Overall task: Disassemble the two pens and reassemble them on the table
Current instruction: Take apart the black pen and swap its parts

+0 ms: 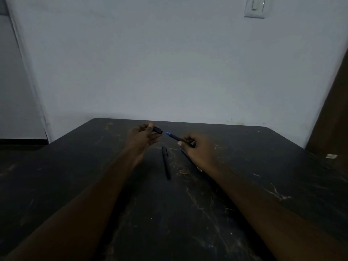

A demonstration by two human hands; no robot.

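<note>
Seemingly uncapped, pen (176, 137) between both hands.

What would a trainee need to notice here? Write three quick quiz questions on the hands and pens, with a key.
1. True or false: the cap sits on the blue-tipped pen.
2. The left hand holds: A) the cap, B) a whole pen, C) nothing.
3. Where is the second pen?

Key:
1. False. Cap and tip are apart, and the right hand holds that pen.
2. A.
3. Lying on the table, between the two hands, touched by neither.
</note>
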